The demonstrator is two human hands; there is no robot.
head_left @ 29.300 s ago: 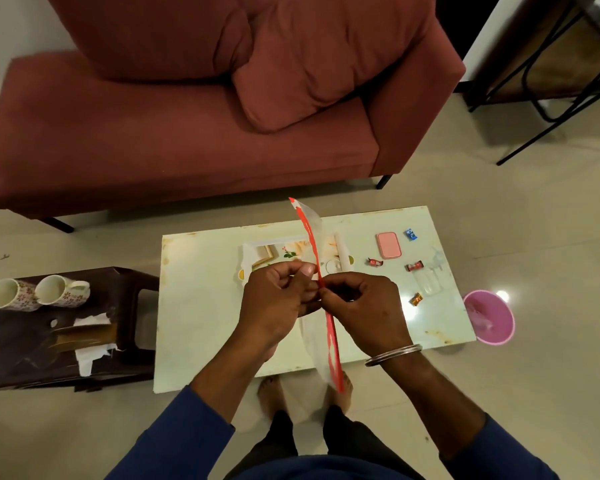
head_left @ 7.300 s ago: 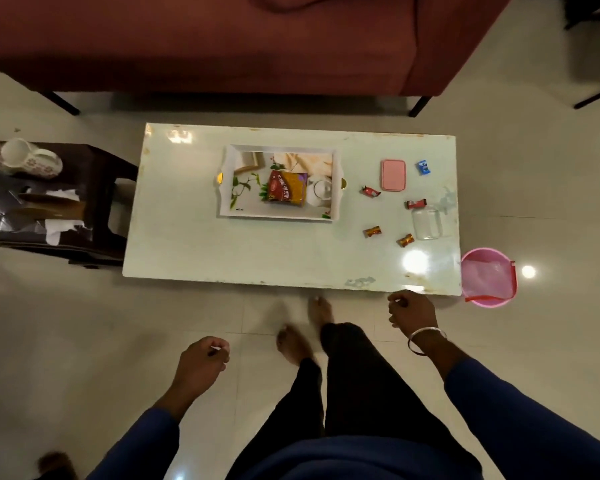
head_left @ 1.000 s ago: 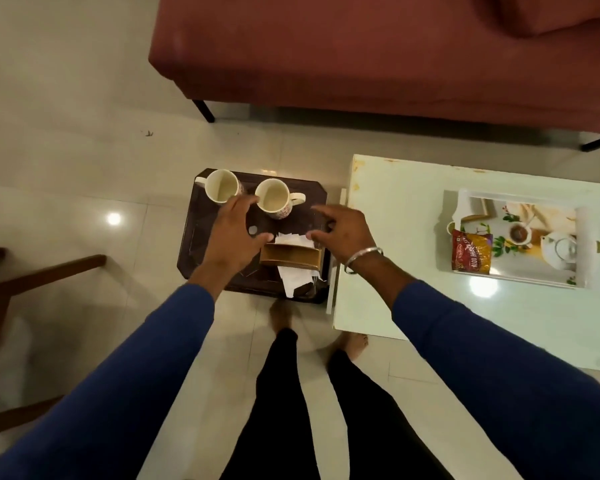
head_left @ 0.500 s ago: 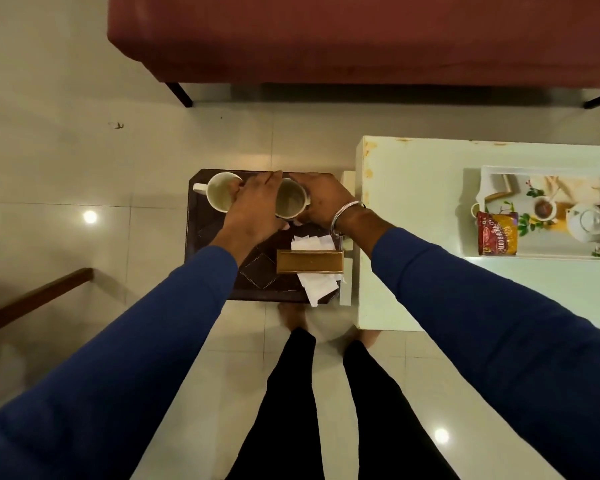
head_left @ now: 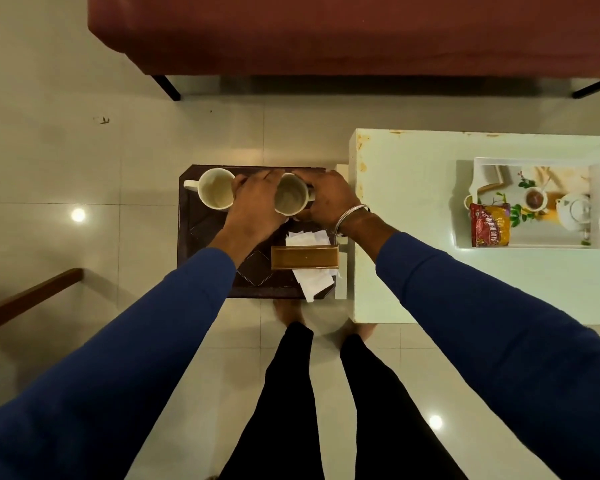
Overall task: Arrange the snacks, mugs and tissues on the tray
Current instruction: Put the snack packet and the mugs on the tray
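Glossy ceramic mugs (head_left: pixel 217 193) — dark wood stool (head_left: pixel 205 237), paper tissues (head_left: pixel 314 282).

Hands (head_left: pixel 291 202) closed in — both now gripping right mug (head_left: pixel 290 199)

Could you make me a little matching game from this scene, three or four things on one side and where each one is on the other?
Things:
1. snack packet
2. tissue holder
3. left mug
4. right mug

Places:
A. between both hands
B. far-left corner of the dark stool
C. on the white tray
D. near edge of the stool, tissues under it

Pairs: 1-C, 2-D, 3-B, 4-A
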